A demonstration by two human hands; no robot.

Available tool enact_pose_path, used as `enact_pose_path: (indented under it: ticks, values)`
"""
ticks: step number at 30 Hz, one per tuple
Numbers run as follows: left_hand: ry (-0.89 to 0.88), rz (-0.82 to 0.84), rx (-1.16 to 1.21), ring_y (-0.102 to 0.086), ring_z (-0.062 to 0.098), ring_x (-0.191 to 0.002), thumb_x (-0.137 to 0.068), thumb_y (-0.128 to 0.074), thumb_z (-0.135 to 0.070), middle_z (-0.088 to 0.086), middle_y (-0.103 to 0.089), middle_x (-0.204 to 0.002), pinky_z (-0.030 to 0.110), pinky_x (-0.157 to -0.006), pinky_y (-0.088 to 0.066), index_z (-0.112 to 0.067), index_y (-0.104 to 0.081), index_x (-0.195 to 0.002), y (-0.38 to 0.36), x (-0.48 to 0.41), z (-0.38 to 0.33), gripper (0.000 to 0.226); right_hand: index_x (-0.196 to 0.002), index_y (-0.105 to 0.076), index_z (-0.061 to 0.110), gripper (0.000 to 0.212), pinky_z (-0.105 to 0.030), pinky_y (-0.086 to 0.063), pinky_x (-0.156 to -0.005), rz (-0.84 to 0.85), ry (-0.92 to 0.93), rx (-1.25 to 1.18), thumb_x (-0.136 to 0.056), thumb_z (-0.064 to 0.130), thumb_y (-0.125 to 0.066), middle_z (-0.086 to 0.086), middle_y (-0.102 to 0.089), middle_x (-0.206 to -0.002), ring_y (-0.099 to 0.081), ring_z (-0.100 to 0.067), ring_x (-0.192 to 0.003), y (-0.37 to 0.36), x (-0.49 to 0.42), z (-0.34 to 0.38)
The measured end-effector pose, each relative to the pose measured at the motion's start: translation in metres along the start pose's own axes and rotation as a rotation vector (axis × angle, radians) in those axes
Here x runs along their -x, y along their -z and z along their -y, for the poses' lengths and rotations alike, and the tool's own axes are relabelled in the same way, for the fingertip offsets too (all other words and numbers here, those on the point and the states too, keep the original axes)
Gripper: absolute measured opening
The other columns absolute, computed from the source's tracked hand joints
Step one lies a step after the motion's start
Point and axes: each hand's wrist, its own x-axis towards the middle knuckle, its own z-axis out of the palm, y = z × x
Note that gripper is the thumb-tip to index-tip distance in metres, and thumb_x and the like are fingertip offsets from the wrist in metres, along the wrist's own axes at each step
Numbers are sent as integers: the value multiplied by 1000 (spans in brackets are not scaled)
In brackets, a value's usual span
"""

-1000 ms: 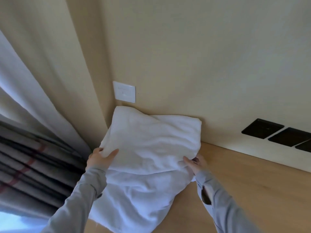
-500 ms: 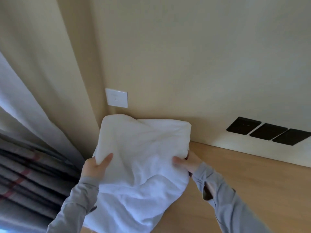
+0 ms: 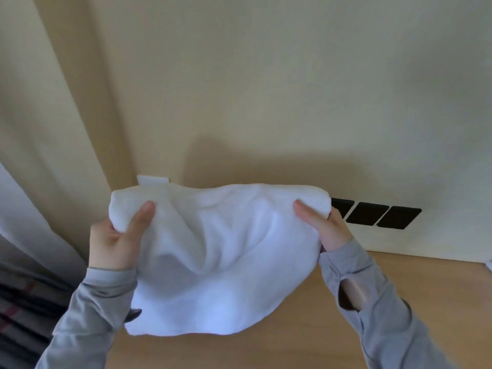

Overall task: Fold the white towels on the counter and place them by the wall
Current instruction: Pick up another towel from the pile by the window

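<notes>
Grey left sleeve (image 3: 87, 315) and grey right sleeve (image 3: 386, 323) come in from the bottom edge, one each side. The right one has a slit w/ skin showing thru it. Below and btwn them runs the light wood counter (image 3: 292, 336).

Left hand (image 3: 117, 241) pinches the top L corner of the white towel (image 3: 218, 262): thumb pressed on the near face, fingers tucked behind the cloth, bunching it. Right hand (image 3: 330, 230) does the same at the top R corner, thumb in front, rest of the fingers hidden behind. Both grips are clamped on the cloth.

Towel is held up in front of the wall (image 3: 266, 89), top edge stretched approx level btwn the hands. The middle sags in soft creases and the lower hem hangs in a curve over the counter. Can't tell if the hem touches the wood.

Far L: dark plaid fabric (image 3: 21, 310) low down, pale curtain (image 3: 24, 198) above it. Behind the towel's top L edge a white switch plate (image 3: 153, 179) peeks out, mostly covered. To the R of the R hand, three black panels (image 3: 383, 215) sit in a row on a white strip (image 3: 426, 243) along the wall base, just above the counter. The towel's shadow falls on the wall above it.
</notes>
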Motion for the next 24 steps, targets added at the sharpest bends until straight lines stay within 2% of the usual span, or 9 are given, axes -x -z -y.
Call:
enact_pose_path:
  ticks: [7,10,11,14,17,19,21,22,24]
  values:
    - [-139,224,142,-57,-7,-46,-81,-69,-20,-20,-61,-48,8,-45,-45,-21,-63,-52,-94,32,-57,30,-76,-77,20,14,-30,-57,-62,-207,168,24,-65,27,-72,-6,-75,-85,-72,-23,-82,87,41,70]
    - [-183,306,171,-48,-4,-42,-73,-75,-34,-11,-55,-46,10,-42,-40,-4,-56,-64,-144,60,-88,37,-75,-77,19,14,-31,-57,-61,-308,242,44,-62,24,-80,-6,-75,-84,-72,-22,-80,138,69,98]
    - [-194,335,168,-46,-4,-42,-71,-75,-38,-12,-53,-45,10,-42,-39,-5,-57,-64,-161,69,-98,38,-75,-77,19,16,-33,-58,-63,-332,264,57,-61,25,-82,-6,-75,-85,-72,-22,-81,156,80,107]
    - [-236,442,92,-47,-6,-38,-77,-71,-32,-12,-54,-42,13,-42,-40,-21,-55,-46,-215,101,-129,37,-76,-76,19,26,-37,-59,-70,-426,305,81,-57,38,-77,-7,-75,-86,-71,-23,-83,207,115,125]
    - [-286,570,-25,-52,-5,-40,-78,-72,-31,-13,-56,-41,10,-39,-40,-15,-53,-56,-285,135,-149,33,-73,-74,17,35,-36,-59,-69,-560,285,29,-51,44,-74,-4,-75,-82,-71,-20,-80,258,146,125]
    - [-279,695,-126,-57,5,-53,-78,-73,-31,-9,-61,-55,11,-43,-44,-14,-57,-62,-342,159,-147,28,-73,-73,20,35,-29,-58,-65,-696,243,15,-49,45,-75,3,-73,-80,-70,-11,-75,295,162,110]
    - [-219,813,-333,-61,22,-75,-78,-72,-37,6,-65,-79,22,-63,-53,-8,-65,-80,-402,187,-126,30,-87,-67,20,27,-19,-54,-54,-806,207,-57,-64,30,-78,8,-71,-82,-67,0,-65,332,170,84]
    - [-189,875,-479,-61,29,-91,-79,-70,-42,12,-66,-96,31,-79,-53,-4,-66,-97,-429,202,-108,42,-89,-64,19,21,-16,-52,-50,-853,181,-104,-71,20,-76,9,-69,-81,-66,2,-61,352,172,66]
    - [-159,986,-738,-51,33,-117,-81,-64,-50,17,-54,-129,40,-100,-41,-5,-49,-131,-470,238,-57,69,-84,-62,17,13,-20,-52,-54,-952,47,-200,-79,10,-71,7,-66,-82,-65,-3,-62,385,174,26]
